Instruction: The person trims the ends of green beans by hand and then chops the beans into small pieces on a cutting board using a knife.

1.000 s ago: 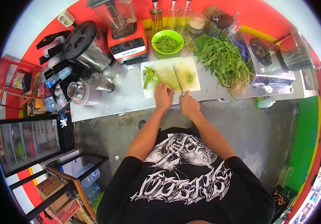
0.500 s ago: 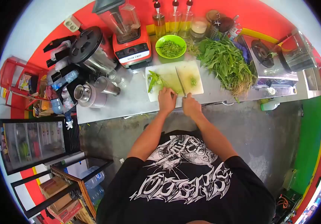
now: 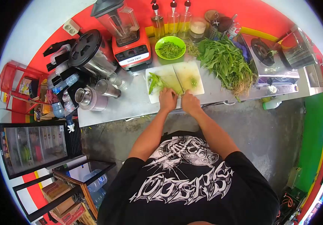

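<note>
A white cutting board (image 3: 157, 71) lies near the front edge of the metal table. My right hand (image 3: 190, 103) is closed around the handle of a knife (image 3: 178, 79), its blade pointing away from me across the board. Beside it, my left hand (image 3: 168, 100) presses with curled fingers on leafy green stalks (image 3: 154, 83) at the board's front; the stalks' ends under the fingers are partly hidden. To the right of the blade sits a small heap of chopped greens (image 3: 194, 82). Behind the board stands a lime-green bowl (image 3: 171, 58) of chopped greens.
A large bunch of leafy greens (image 3: 225, 56) lies right of the board, next to a gas stove (image 3: 268, 56). A red blender (image 3: 132, 56), metal cups (image 3: 107, 89) and a big lidded steel container (image 3: 94, 52) stand to the left. Pump bottles (image 3: 173, 22) line the wall.
The knife and right hand have shifted slightly left, closer to my left hand. My left hand stays on the stalks. The whole view has shifted a little.
</note>
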A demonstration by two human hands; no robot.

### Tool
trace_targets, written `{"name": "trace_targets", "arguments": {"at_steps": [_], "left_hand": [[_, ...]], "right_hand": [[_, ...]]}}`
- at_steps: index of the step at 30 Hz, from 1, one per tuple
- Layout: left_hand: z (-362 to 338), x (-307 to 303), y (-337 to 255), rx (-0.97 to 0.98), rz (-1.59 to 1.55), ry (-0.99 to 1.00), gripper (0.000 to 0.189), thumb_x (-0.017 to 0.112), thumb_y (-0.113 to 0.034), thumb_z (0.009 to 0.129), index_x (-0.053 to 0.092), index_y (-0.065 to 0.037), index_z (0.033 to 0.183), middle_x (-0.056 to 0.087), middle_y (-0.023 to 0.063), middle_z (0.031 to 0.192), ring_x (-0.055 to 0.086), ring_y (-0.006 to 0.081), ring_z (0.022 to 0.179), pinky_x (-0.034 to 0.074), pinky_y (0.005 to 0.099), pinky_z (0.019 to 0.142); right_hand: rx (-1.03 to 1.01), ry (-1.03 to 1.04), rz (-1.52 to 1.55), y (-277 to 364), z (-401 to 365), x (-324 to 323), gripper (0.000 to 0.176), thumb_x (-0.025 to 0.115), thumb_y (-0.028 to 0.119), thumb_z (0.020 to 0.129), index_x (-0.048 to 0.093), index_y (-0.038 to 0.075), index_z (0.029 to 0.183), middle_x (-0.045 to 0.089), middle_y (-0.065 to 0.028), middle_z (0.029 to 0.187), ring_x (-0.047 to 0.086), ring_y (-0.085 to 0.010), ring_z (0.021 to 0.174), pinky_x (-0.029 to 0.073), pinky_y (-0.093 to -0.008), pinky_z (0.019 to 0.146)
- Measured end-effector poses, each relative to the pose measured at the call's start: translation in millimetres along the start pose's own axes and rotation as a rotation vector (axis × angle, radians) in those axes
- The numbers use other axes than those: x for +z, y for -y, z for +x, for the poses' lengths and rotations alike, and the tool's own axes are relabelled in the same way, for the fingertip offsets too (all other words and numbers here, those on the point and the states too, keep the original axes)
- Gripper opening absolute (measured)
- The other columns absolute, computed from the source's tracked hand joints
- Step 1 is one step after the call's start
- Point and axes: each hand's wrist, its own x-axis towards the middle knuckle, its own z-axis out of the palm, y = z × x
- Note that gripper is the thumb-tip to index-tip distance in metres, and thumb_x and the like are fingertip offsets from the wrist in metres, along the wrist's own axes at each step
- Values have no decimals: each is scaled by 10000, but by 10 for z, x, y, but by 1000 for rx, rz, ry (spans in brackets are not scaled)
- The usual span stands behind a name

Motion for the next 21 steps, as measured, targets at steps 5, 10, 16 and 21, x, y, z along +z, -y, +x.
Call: {"name": "trace_targets", "arguments": {"at_steps": [5, 10, 16, 21], "left_hand": [[-31, -11, 9, 2, -17, -6, 181, 766, -202, 818, 647, -103, 913, 580, 129, 1037, 543, 362, 1002, 458, 483, 861], [-22, -6, -5, 21, -45, -46, 181, 762, -175, 815, 638, -81, 909, 583, 147, 1042, 551, 376, 991, 462, 487, 850], [-5, 31, 52, 42, -18, -62, 137, 745, -184, 831, 662, -93, 891, 601, 123, 977, 552, 349, 944, 460, 458, 848], [-11, 25, -3, 13, -40, -83, 144, 756, -188, 833, 662, -96, 893, 601, 122, 981, 550, 352, 944, 461, 462, 836]], "right_hand": [[13, 14, -47, -9, -124, 54, 380, 479, 338, 1029, 470, -29, 1127, 678, -309, 1070, 673, -493, 993, 537, -552, 856], [67, 22, 18, 47, 0, 57, 383, 487, 334, 1027, 479, -30, 1147, 679, -306, 1069, 672, -493, 1003, 540, -545, 862], [-22, 37, -13, 64, -10, -55, 387, 479, 325, 1030, 500, -44, 1145, 676, -313, 1051, 671, -498, 999, 528, -561, 880], [67, 54, 59, 143, -159, 5, 383, 478, 315, 1024, 475, -37, 1176, 665, -329, 1073, 661, -489, 1035, 515, -560, 904]]}}
